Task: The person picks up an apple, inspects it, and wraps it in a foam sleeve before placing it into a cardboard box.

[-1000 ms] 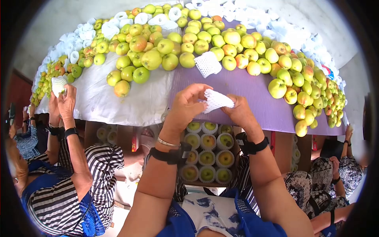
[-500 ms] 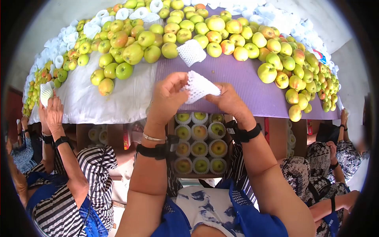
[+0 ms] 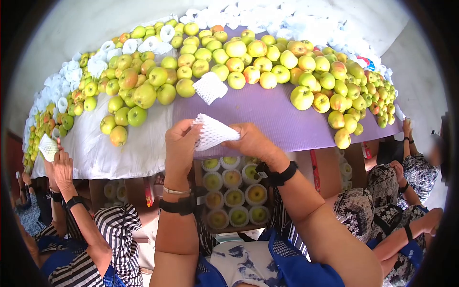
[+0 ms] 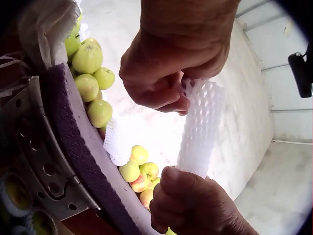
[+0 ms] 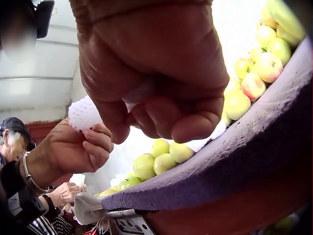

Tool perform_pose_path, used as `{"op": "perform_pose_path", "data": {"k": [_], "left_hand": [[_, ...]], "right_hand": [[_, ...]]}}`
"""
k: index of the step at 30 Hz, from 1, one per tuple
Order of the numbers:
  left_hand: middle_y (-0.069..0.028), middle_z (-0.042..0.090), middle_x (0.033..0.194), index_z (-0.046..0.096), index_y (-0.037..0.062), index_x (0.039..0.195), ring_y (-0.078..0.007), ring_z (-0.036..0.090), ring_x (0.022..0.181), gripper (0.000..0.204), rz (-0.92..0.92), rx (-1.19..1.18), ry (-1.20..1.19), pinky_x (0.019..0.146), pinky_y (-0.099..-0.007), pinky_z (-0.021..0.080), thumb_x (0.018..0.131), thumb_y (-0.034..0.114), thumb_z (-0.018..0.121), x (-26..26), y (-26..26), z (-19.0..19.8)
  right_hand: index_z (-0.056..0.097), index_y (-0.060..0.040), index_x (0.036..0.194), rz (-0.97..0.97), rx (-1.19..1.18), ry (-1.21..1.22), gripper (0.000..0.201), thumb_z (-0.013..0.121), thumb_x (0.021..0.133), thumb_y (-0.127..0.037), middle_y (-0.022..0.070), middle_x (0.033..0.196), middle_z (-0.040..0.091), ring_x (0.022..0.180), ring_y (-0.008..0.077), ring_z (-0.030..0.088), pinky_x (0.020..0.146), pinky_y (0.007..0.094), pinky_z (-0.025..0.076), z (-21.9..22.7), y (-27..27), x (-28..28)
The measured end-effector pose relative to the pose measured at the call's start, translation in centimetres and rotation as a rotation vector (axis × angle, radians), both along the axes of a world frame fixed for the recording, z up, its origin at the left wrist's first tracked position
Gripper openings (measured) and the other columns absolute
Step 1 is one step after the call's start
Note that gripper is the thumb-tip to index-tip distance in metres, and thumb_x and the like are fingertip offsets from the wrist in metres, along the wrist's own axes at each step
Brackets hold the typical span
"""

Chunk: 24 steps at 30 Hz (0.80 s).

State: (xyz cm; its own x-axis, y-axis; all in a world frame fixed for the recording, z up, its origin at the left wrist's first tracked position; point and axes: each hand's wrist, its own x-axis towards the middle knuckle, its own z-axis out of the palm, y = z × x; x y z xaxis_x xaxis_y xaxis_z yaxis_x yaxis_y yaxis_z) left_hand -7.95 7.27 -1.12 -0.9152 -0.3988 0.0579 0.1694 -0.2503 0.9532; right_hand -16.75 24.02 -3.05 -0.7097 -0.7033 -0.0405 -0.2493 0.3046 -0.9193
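Note:
A white foam net sleeve [image 3: 213, 134] is stretched between the two hands over the table's front edge. My left hand [image 3: 180, 142] pinches its wider end between thumb and fingers. Its narrow end is gripped by my right hand [image 3: 256, 141], gathered in the curled fingers. In the left wrist view, the mesh sleeve [image 4: 201, 129] runs from the upper hand down to the lower fist, and looks flat. A second foam net [image 3: 210, 88] lies on the purple mat [image 3: 267, 112], just beyond the hands, near the heaped apples [image 3: 235, 49].
Below the table edge stands a box of apples [image 3: 234, 197] in foam nets. More white nets [image 3: 306, 24] are heaped behind the apples. At left, another person's hands [image 3: 62, 165] hold a net-covered item. Another person sits at right in patterned clothes [image 3: 363, 205].
The head view has shifted, so the table, apples and hands appear farther left. The foam sleeve stays between both hands, its wide end spread a little more now.

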Motion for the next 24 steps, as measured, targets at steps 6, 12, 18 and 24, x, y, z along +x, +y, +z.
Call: {"op": "perform_pose_path", "data": {"k": [6, 12, 18, 24], "left_hand": [[-0.0049, 0.063, 0.084, 0.059, -0.0049, 0.094, -0.0074, 0.057, 0.071, 0.015, 0.173, 0.047, 0.014, 0.063, -0.0199, 0.046, 0.089, 0.005, 0.05, -0.3, -1.0, -0.9], [-0.0054, 0.064, 0.087, 0.057, -0.0006, 0.099, -0.0068, 0.058, 0.065, 0.02, 0.311, 0.03, 0.029, 0.049, -0.0185, 0.039, 0.092, 0.013, 0.045, 0.4, -1.9, -1.2], [-0.0036, 0.064, 0.086, 0.058, 0.0015, 0.099, -0.0068, 0.057, 0.065, 0.019, 0.36, 0.049, 0.021, 0.049, -0.0181, 0.039, 0.091, 0.015, 0.048, 0.1, -2.0, -1.3], [-0.0048, 0.063, 0.084, 0.058, -0.0025, 0.092, -0.0071, 0.057, 0.069, 0.017, 0.383, 0.114, 0.026, 0.055, -0.0189, 0.041, 0.09, 0.012, 0.05, -0.4, -1.5, -0.8]], "right_hand": [[0.058, 0.0016, 0.096, -0.05, -0.201, 0.069, 0.035, 0.072, 0.073, -0.021, 0.0103, 0.079, 0.061, 0.073, 0.0168, 0.057, 0.069, 0.0304, 0.047, 0.6, 0.6, -0.6], [0.059, 0.0017, 0.096, -0.514, -0.141, 0.086, 0.033, 0.07, 0.074, -0.02, 0.0104, 0.081, 0.062, 0.074, 0.0156, 0.058, 0.069, 0.0295, 0.048, 0.8, 2.4, -4.0], [0.062, 0.0014, 0.092, -0.748, 0.007, 0.494, 0.027, 0.067, 0.071, -0.015, 0.0176, 0.084, 0.063, 0.075, 0.0274, 0.062, 0.07, 0.0368, 0.05, 0.8, 3.7, -8.3], [0.056, -0.002, 0.109, -0.721, 0.339, 0.756, 0.034, 0.058, 0.077, -0.015, 0.0186, 0.11, 0.057, 0.106, 0.0305, 0.052, 0.092, 0.0424, 0.038, -0.8, 3.1, -15.3]]}}
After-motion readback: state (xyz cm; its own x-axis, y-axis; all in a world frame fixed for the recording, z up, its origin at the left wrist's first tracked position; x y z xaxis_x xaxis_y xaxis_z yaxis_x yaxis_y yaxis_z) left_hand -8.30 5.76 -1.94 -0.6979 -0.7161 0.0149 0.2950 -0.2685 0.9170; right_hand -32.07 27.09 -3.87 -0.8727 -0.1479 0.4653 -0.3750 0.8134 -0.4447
